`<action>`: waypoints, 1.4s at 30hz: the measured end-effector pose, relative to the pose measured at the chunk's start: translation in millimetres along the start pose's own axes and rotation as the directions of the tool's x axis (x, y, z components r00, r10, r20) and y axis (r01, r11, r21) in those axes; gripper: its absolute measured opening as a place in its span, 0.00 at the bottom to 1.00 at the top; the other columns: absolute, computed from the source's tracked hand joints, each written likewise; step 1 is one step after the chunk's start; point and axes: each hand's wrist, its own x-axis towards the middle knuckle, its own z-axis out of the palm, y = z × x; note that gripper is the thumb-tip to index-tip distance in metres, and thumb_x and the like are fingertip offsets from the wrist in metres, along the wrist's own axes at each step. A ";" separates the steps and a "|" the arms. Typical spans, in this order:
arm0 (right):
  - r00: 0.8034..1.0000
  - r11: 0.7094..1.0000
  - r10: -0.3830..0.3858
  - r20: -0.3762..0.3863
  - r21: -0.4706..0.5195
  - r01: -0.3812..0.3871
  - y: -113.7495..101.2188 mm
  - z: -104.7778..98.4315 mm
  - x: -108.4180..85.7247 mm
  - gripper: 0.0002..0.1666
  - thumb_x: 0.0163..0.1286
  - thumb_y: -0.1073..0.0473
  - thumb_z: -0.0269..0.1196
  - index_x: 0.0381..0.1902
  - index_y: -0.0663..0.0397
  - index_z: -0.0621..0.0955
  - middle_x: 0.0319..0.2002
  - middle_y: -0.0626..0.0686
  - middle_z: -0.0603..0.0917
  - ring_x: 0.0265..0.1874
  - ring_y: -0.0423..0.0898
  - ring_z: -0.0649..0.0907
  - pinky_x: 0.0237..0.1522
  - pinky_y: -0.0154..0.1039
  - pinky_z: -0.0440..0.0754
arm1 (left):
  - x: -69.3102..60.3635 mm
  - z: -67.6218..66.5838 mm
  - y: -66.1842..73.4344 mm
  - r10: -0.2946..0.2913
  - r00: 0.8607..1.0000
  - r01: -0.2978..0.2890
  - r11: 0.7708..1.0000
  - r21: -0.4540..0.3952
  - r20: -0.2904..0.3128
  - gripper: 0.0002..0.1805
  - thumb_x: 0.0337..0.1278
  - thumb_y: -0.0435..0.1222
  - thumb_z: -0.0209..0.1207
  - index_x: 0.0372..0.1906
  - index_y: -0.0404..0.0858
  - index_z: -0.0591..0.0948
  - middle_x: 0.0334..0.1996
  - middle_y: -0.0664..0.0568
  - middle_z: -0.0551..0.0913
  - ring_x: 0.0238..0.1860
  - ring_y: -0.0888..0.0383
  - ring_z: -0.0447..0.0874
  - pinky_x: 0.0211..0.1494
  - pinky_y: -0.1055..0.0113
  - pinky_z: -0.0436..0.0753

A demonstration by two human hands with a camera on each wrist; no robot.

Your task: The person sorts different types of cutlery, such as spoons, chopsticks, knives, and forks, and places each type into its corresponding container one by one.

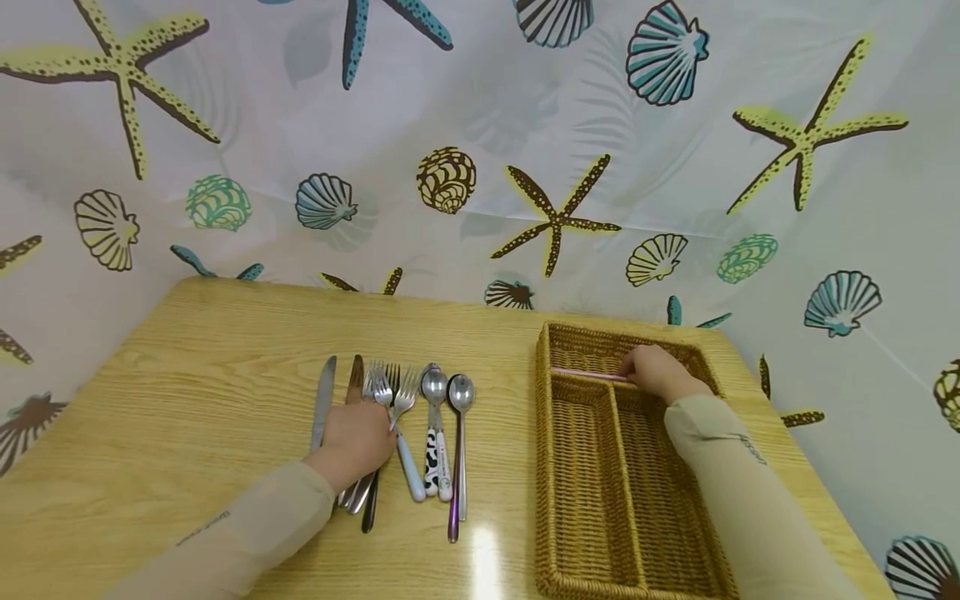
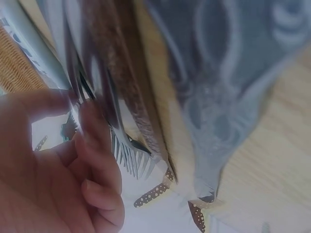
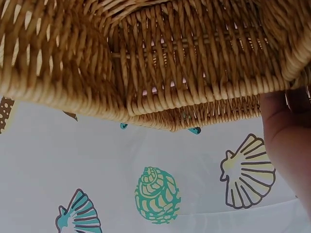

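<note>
My left hand (image 1: 360,437) is over a group of forks (image 1: 405,392), its thumb and fingers pinching a silver fork (image 2: 73,63) among them. Left of the forks lie two table knives, one silver knife (image 1: 324,400) and one knife (image 1: 355,375) whose blade looks brown. To the right are several spoons (image 1: 433,387), some with patterned handles. My right hand (image 1: 660,372) reaches into the back compartment of a wicker basket (image 1: 542,467). Its fingers hold one end of a thin pink stick (image 1: 585,373) lying along the divider; the fingertips are partly hidden.
The basket has two long front compartments split by a wicker divider (image 1: 624,475). A wooden table (image 1: 225,375) bears everything. Behind it hangs a white cloth (image 1: 480,100) printed with shells and starfish, and it also runs along both sides.
</note>
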 end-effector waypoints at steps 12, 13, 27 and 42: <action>0.997 0.995 0.071 -0.012 0.069 -0.070 1.7 0.4 -2.8 0.09 0.65 0.65 0.58 0.38 0.65 0.82 0.36 0.62 0.84 0.32 0.52 0.82 0.36 0.47 0.80 | 1.1 3.0 2.6 -0.038 0.998 0.039 0.999 -0.029 0.043 0.12 0.49 0.39 0.58 0.17 0.39 0.77 0.18 0.48 0.80 0.18 0.55 0.75 0.22 0.54 0.76; 0.997 0.994 0.082 -0.016 0.073 -0.080 1.7 0.5 -4.1 0.10 0.65 0.64 0.58 0.39 0.65 0.82 0.36 0.62 0.84 0.31 0.51 0.82 0.35 0.47 0.80 | 0.9 2.8 2.7 -0.042 0.998 0.043 0.999 -0.032 0.053 0.12 0.50 0.39 0.58 0.17 0.39 0.77 0.18 0.48 0.79 0.18 0.55 0.75 0.21 0.54 0.76; 0.989 0.990 0.134 -0.069 0.043 -0.131 0.3 -10.5 -22.5 0.14 0.71 0.55 0.53 0.35 0.59 0.81 0.17 0.48 0.74 0.15 0.41 0.68 0.21 0.37 0.64 | 2.2 -4.0 -7.7 -0.008 0.987 0.075 0.910 -0.408 0.163 0.26 0.61 0.37 0.52 0.08 0.46 0.59 0.07 0.59 0.56 0.10 0.64 0.52 0.16 0.74 0.54; 0.979 0.990 0.139 -0.152 -0.004 -0.141 -28.7 -22.5 -33.5 0.16 0.70 0.52 0.54 0.29 0.57 0.79 0.14 0.47 0.71 0.12 0.41 0.66 0.18 0.36 0.62 | 8.8 -9.9 1.0 0.018 0.964 0.171 0.720 -0.672 0.265 0.21 0.58 0.36 0.49 0.10 0.45 0.61 0.10 0.58 0.57 0.14 0.63 0.52 0.22 0.70 0.57</action>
